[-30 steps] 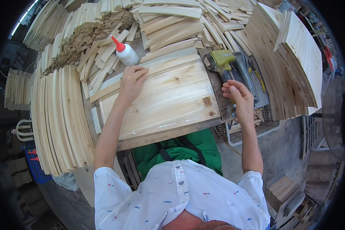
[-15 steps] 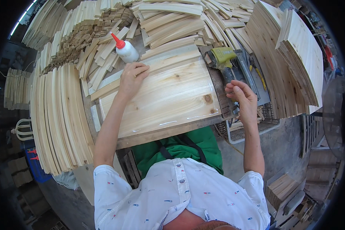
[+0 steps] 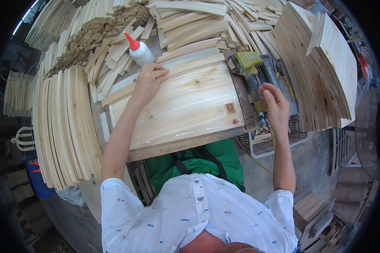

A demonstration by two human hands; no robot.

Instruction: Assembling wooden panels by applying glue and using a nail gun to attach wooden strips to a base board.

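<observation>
A pale wooden panel (image 3: pixel 185 103) lies in front of me, with wet, glossy lines of glue along its near and right edges. Across its far edge runs a narrow wooden strip (image 3: pixel 118 94). My left hand (image 3: pixel 150 82) is closed on this strip, fingers bent over it. Just beyond that hand, a white glue bottle (image 3: pixel 141 54) with a red nozzle leans to the left. My right hand (image 3: pixel 275 103) is raised beside the handle of a green nail gun (image 3: pixel 245 63), its fingers loosely curved and holding nothing that I can see. The nail gun lies at the panel's right.
Stacked wooden strips (image 3: pixel 65 126) stand on the left, with more loose strips (image 3: pixel 194 31) piled at the back. Tall stacks of wide boards (image 3: pixel 331 63) rise on the right. Below the bench's right edge sits a wire basket (image 3: pixel 261 149) with wood pieces.
My right hand has shifted slightly to the right. My left hand has moved a little farther forward and right along the strip.
</observation>
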